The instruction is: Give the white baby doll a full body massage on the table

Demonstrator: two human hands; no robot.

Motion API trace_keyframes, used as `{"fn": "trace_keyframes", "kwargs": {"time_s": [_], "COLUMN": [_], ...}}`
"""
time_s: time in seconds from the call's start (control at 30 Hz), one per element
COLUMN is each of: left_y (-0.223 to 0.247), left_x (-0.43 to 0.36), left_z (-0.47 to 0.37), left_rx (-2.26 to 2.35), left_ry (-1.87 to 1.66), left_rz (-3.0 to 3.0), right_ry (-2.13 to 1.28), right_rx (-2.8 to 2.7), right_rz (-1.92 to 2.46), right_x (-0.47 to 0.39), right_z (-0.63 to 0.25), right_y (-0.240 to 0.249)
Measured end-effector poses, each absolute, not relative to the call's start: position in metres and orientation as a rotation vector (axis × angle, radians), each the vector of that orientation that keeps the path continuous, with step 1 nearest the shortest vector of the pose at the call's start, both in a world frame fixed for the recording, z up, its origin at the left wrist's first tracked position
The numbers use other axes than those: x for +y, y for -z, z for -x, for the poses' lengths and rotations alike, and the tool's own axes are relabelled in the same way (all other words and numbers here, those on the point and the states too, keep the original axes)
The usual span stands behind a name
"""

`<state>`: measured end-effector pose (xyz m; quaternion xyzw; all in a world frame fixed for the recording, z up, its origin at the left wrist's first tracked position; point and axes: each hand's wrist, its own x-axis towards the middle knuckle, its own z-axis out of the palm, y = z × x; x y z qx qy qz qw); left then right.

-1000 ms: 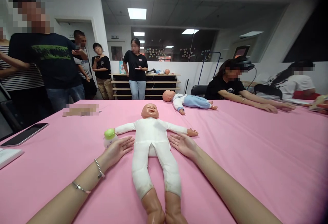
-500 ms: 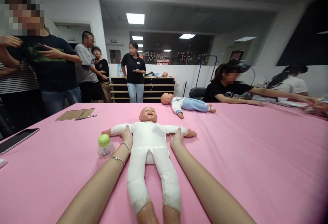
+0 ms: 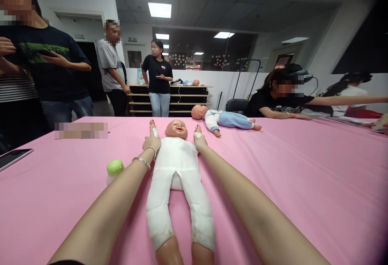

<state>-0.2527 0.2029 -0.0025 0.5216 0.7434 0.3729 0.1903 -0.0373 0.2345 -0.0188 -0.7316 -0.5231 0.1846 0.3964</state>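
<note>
A baby doll (image 3: 177,155) with a white cloth body lies on its back, its head away from me and its legs toward me. My left hand (image 3: 152,141) is wrapped round the doll's arm on the left, and my right hand (image 3: 200,140) round the arm on the right. Both doll arms point up beside the head, their small hands showing above my fingers. Beyond my left forearm stands a jar with a green lid (image 3: 115,168), its lower part partly hidden by the forearm.
The table has a pink cover (image 3: 273,168). A second doll (image 3: 232,120) in blue and white lies at the back. A phone (image 3: 15,159) rests at the left edge. Several people stand behind on the left; a person in a headset (image 3: 279,95) sits at the right.
The doll's arms have gone from stretched out sideways to raised beside its head, with my hands moving up and round them. The person at the right has reached farther right.
</note>
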Motion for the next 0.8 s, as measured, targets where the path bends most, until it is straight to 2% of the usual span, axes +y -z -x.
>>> {"fn": "trace_keyframes", "kwargs": {"time_s": [0.1, 0.2, 0.47, 0.63, 0.8], "left_y": [0.010, 0.019, 0.030, 0.037, 0.037], "left_x": [0.209, 0.210, 0.209, 0.208, 0.195], "left_z": [0.259, 0.261, 0.252, 0.255, 0.257], "left_rx": [2.001, 1.984, 2.212, 2.214, 2.129], "left_ry": [-0.856, -0.833, -0.706, -0.820, -1.200], "left_rz": [-1.494, -1.600, -1.749, -1.778, -1.782], "right_ry": [-0.499, -0.437, -0.319, -0.340, -0.443], "right_rx": [-1.366, -1.482, -1.470, -1.325, -1.105], "right_rz": [1.926, 2.003, 2.028, 1.670, 1.140], "right_x": [0.238, 0.236, 0.222, 0.226, 0.216], "right_z": [0.036, 0.039, 0.045, 0.040, 0.034], "right_y": [0.027, 0.030, 0.033, 0.048, 0.050]}}
